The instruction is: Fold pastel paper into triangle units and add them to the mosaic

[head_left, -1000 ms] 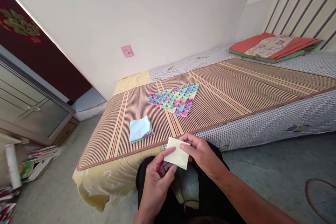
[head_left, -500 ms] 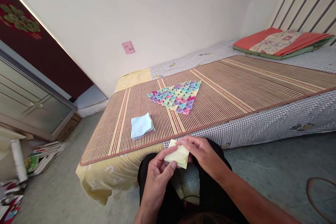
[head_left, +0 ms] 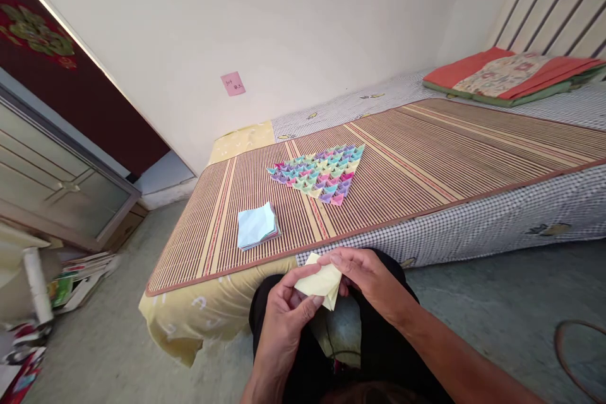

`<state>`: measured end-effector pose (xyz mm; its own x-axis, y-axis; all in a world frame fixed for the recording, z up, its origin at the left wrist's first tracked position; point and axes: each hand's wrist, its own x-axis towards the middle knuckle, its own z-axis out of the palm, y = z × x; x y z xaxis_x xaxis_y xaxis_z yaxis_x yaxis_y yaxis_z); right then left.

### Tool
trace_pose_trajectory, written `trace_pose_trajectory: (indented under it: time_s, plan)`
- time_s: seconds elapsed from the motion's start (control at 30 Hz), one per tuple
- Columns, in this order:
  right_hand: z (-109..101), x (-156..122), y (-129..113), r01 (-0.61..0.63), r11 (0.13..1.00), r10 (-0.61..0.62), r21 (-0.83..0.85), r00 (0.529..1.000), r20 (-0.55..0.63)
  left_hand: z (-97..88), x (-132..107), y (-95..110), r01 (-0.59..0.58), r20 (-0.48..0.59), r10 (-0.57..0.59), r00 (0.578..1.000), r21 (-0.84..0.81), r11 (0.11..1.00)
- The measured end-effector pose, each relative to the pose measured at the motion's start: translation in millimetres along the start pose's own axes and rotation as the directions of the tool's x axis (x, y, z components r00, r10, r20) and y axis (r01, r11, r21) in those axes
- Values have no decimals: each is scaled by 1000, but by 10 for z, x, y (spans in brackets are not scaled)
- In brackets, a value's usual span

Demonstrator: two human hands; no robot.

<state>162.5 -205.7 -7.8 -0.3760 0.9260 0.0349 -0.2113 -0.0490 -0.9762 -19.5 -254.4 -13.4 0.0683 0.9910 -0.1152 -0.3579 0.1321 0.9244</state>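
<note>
A pale yellow sheet of folded paper (head_left: 318, 280) is held over my lap, just off the bed's front edge. My left hand (head_left: 294, 304) pinches its left and lower side between thumb and fingers. At its upper right, my right hand (head_left: 362, 271) grips it, with some fingertips hidden behind the paper. Beyond my hands, a stack of square paper (head_left: 258, 226) with a light blue sheet on top lies on the striped mat. Folded paper boats (head_left: 318, 173) in many colours stand in rows to its right, forming a triangle.
The striped mat (head_left: 402, 158) covers much of the bed. A folded red and floral quilt (head_left: 511, 76) lies at the far right. A pink note (head_left: 233, 84) is on the wall. Papers (head_left: 78, 281) sit on the floor at left, near a glass-panelled cabinet (head_left: 61, 186).
The yellow paper has changed shape: its lower part now narrows to a folded point between my hands, where a flatter edge showed before. Both hands keep hold in nearly the same place.
</note>
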Motion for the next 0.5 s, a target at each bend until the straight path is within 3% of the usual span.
trace_pose_trajectory:
  time_s: [0.3, 0.5]
  plan:
    - [-96, -79, 18, -19, 1000, 17, 6, 983, 185, 47, 8, -10, -23, -152, 20, 988, -20, 1000]
    - [-115, -99, 27, -9, 992, 31, -126, 984, 173, 15, 10, -80, -55, -164, 54, 985, 2, 998]
